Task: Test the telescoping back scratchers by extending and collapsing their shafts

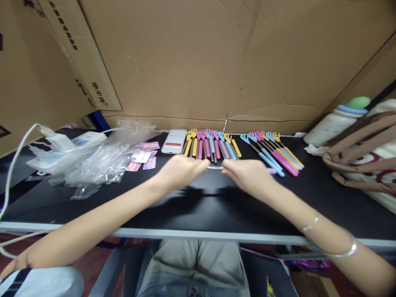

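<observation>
Both fists are closed on one back scratcher held level above the black table. Its thin metal rod (215, 168) shows between them, and a purple handle end sticks out beyond my right hand (250, 173). My left hand (182, 171) wraps round the other end, so the claw is hidden. Just behind the hands lies a row of back scratchers (212, 144) with yellow, pink, blue and purple claws and handles. To the right, a second group of back scratchers (275, 154) lies slanted, their longer metal rods showing.
A phone (174, 141) showing a timer lies left of the row, beside small printed cards (142, 157). Clear plastic bags (108, 161) and a white power strip (68, 150) are at the left. A white bottle (335, 123) and a brown-handled bag (365, 152) stand right. Cardboard (185, 62) walls the back.
</observation>
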The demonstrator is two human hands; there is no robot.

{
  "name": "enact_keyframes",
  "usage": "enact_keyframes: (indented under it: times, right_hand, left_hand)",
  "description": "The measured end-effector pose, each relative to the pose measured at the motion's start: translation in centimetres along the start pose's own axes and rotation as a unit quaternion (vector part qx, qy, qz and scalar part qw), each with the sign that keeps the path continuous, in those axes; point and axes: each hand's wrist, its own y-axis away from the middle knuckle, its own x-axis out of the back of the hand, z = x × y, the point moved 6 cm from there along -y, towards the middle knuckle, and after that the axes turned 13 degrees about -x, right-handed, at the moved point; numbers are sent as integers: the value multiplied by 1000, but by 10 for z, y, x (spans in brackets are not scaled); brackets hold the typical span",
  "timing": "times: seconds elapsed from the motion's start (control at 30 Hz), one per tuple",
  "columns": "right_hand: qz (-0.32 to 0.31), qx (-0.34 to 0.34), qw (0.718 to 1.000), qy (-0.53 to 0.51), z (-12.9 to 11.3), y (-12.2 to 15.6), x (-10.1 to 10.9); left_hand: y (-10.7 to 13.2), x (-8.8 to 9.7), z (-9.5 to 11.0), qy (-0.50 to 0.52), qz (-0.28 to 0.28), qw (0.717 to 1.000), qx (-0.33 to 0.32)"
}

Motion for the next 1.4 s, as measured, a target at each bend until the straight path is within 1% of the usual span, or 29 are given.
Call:
enact_keyframes:
  times: [0.03,0.07,0.17,0.3,0.4,0.47,0.53,0.63,0.7,0.73,0.8,0.83,0.9,1.0,1.17,1.3,1.4]
  right_hand:
    - [6,-2,1000,2,-10,-1,-1]
    - [12,-8,1000,0,-18,-2,-2]
    - [44,4,999,1,-28,-3,0]
    - [103,34,993,35,-24,-1,11]
    - [141,43,987,70,-13,1,20]
    - [152,39,983,92,2,3,24]
    - [148,27,982,112,26,7,25]
    - [125,9,981,146,72,17,24]
    - [125,-12,977,170,106,27,24]
    - [136,-24,975,177,122,32,25]
    - [151,-33,969,195,148,42,25]
    - [146,-33,969,198,159,46,24]
    - [135,-37,972,188,175,51,23]
    - [113,-65,977,167,195,55,23]
    - [80,-102,980,151,221,61,18]
    - [59,-95,985,131,227,64,12]
    - [59,-95,987,119,229,66,10]
  left_hand:
    - [-5,0,7,7,1,1000,-12]
    - [-9,0,11,10,6,1000,-11]
    - [-11,2,12,21,26,999,-7]
    - [-6,10,5,26,23,999,-15]
    - [2,17,-8,-3,15,1000,-12]
    - [12,19,-22,-34,7,999,-5]
    - [29,20,-40,-63,-4,998,6]
    - [63,18,-67,-93,-56,994,16]
    - [89,20,-83,-122,-90,987,44]
    - [102,22,-89,-137,-107,983,61]
    - [123,24,-97,-171,-137,972,86]
    - [132,24,-99,-182,-157,966,94]
    - [143,24,-101,-193,-177,959,111]
    - [150,25,-103,-211,-166,956,122]
    - [146,27,-103,-216,-147,959,108]
    - [141,27,-102,-180,-138,969,101]
    - [141,28,-101,-168,-123,973,101]
